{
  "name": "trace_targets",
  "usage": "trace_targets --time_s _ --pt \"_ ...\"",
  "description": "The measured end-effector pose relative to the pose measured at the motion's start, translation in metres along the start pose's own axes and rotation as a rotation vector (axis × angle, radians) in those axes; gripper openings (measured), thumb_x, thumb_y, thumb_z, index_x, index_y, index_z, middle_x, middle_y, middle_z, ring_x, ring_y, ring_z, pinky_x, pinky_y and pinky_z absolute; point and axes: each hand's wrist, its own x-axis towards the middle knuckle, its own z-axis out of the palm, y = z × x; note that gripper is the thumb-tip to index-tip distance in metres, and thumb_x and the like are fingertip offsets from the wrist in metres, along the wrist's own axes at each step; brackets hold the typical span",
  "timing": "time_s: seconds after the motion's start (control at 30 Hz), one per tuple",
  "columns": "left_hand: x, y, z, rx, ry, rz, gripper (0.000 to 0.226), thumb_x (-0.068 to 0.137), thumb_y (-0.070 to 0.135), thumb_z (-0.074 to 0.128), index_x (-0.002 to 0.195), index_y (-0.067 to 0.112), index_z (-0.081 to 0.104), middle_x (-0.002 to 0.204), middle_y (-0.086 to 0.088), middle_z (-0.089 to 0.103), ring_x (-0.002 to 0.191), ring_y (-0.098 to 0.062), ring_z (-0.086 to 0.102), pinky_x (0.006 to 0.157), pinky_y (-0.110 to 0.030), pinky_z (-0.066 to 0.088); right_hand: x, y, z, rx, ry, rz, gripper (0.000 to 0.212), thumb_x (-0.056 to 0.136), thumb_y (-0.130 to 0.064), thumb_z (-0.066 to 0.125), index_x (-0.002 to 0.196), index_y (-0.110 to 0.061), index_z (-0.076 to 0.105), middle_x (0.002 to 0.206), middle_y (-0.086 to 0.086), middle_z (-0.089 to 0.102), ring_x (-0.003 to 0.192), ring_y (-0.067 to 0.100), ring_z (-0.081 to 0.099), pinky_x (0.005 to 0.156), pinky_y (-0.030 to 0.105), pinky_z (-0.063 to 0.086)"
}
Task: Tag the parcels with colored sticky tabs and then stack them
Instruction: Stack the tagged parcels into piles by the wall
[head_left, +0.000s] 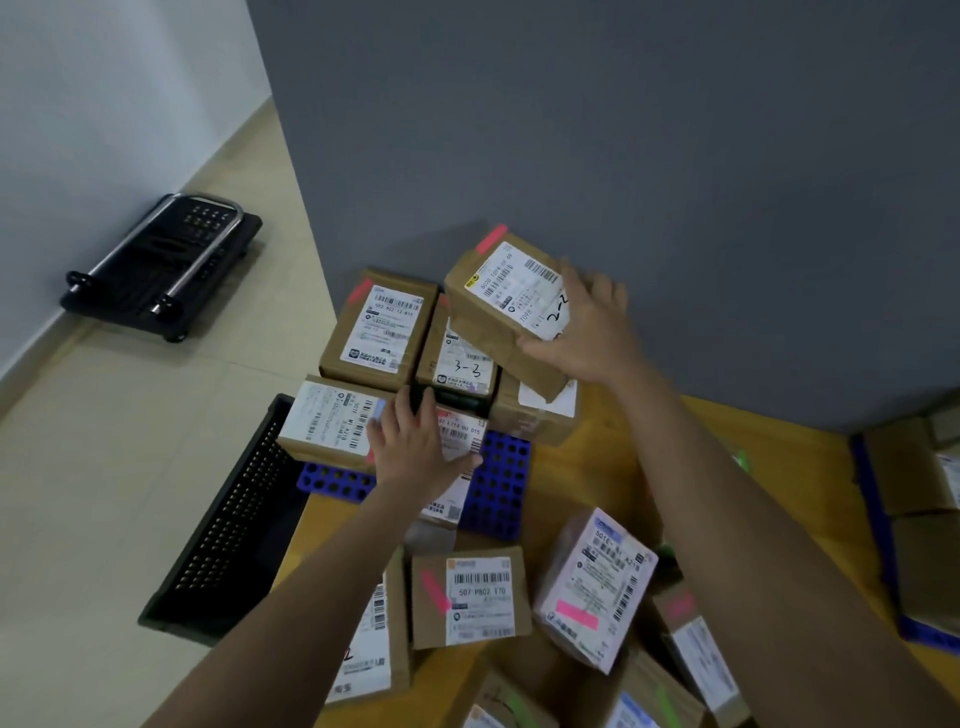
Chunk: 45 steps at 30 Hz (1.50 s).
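Observation:
My right hand (587, 332) grips a brown parcel with a white label and a pink tab (501, 301), held tilted above the stack by the grey wall. Below it lie a parcel marked "3-3" (460, 364) and a pink-tabbed parcel (376, 327). My left hand (415, 441) lies flat with spread fingers across a white-labelled parcel (330, 421) and a second labelled parcel (462, 436) on a blue perforated crate (501, 483). Nearer me lie a brown parcel with a pink tab (470, 597) and a pale pink-tabbed parcel (597, 587).
A black perforated crate (234, 525) leans off the table's left edge. A black hand trolley (161, 265) lies on the floor at the left. More brown boxes in a blue crate (919, 514) stand at the right. Several parcels crowd the wooden table (587, 483) near me.

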Motion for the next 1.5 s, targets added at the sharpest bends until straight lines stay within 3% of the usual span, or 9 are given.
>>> trace_targets --time_s 0.2,0.47,0.67,0.83,0.97,1.2,1.3,1.4,1.5 --pt "0.011 -0.043 -0.008 -0.143 -0.047 -0.266 0.134 0.055 0.093 0.039 0.147 0.018 -0.023 0.155 -0.017 -0.025 0.141 -0.039 -0.023 0.108 -0.067 -0.004 0.029 -0.013 0.003 -0.025 -0.012 -0.167 0.105 0.073 -0.053 0.071 0.153 -0.022 0.010 0.142 0.007 0.027 0.133 0.025 0.019 0.110 0.042 0.026" --pt "0.011 -0.032 -0.001 -0.041 -0.089 -0.237 0.126 0.060 0.094 0.022 0.146 0.015 -0.025 0.156 -0.017 -0.021 0.144 -0.037 -0.016 0.111 -0.063 0.003 0.043 0.004 0.039 -0.342 0.189 -0.248 0.068 0.086 -0.042 0.066 0.145 -0.023 0.039 0.142 0.016 0.038 0.130 0.036 0.031 0.110 0.051 0.025" --pt "0.007 -0.034 -0.003 -0.114 -0.012 -0.199 0.109 0.076 0.083 0.026 0.151 0.012 -0.009 0.159 -0.015 -0.005 0.146 -0.033 -0.006 0.112 -0.059 0.004 0.002 -0.007 0.055 -0.144 0.276 -0.166 0.076 0.085 -0.045 0.065 0.148 -0.018 0.032 0.144 0.020 0.033 0.127 0.038 0.034 0.109 0.051 0.026" --pt "-0.027 -0.016 0.009 -0.216 0.233 0.119 0.060 0.093 0.043 0.048 0.141 0.008 0.038 0.144 -0.025 0.032 0.133 -0.043 0.028 0.107 -0.057 0.022 -0.111 0.026 0.074 0.064 0.082 0.125 0.058 0.090 -0.033 0.059 0.144 -0.021 0.039 0.147 0.015 0.028 0.131 0.036 0.026 0.109 0.044 0.026" --pt "-0.063 0.016 0.023 -0.281 0.025 0.352 0.039 0.096 0.029 0.046 0.134 0.016 0.045 0.134 -0.011 0.039 0.124 -0.029 0.034 0.102 -0.040 0.031 -0.187 0.057 0.093 0.114 -0.226 0.608 0.072 0.092 -0.053 0.052 0.148 -0.020 0.023 0.152 0.014 0.018 0.137 0.039 0.020 0.106 0.047 0.028" --pt "-0.093 0.053 0.049 -0.167 -0.283 0.419 0.040 0.099 0.030 0.041 0.135 0.012 0.042 0.135 -0.011 0.041 0.122 -0.030 0.037 0.098 -0.039 0.037 -0.186 0.071 0.105 0.077 -0.416 0.770 0.096 0.082 -0.070 0.052 0.152 -0.023 0.007 0.153 0.015 0.014 0.139 0.042 0.015 0.106 0.052 0.029" --pt "-0.094 0.055 0.043 -0.367 -0.355 0.303 0.051 0.097 0.042 0.046 0.138 0.013 0.039 0.140 -0.012 0.039 0.126 -0.031 0.038 0.103 -0.038 0.034 -0.180 0.066 0.085 0.135 -0.326 0.698 0.083 0.082 -0.062 0.058 0.146 -0.021 0.025 0.150 0.012 0.022 0.137 0.039 0.018 0.103 0.049 0.034" --pt "-0.098 0.058 0.023 -0.667 -0.563 0.246 0.097 0.074 0.072 0.058 0.148 0.023 0.019 0.150 -0.001 0.023 0.137 -0.024 0.028 0.109 -0.036 0.029 -0.179 0.065 0.055 0.130 -0.060 0.566 0.075 0.079 -0.055 0.064 0.139 -0.020 0.035 0.142 0.010 0.032 0.132 0.037 0.022 0.097 0.045 0.037" --pt "-0.107 0.069 0.002 -0.886 -0.571 0.329 0.099 0.075 0.047 0.071 0.148 0.032 0.005 0.139 0.020 0.019 0.131 0.002 0.021 0.102 -0.023 0.024 -0.170 0.070 0.027 0.338 0.097 0.645 0.075 0.077 -0.056 0.061 0.138 -0.021 0.035 0.139 0.008 0.034 0.131 0.036 0.025 0.097 0.045 0.035"
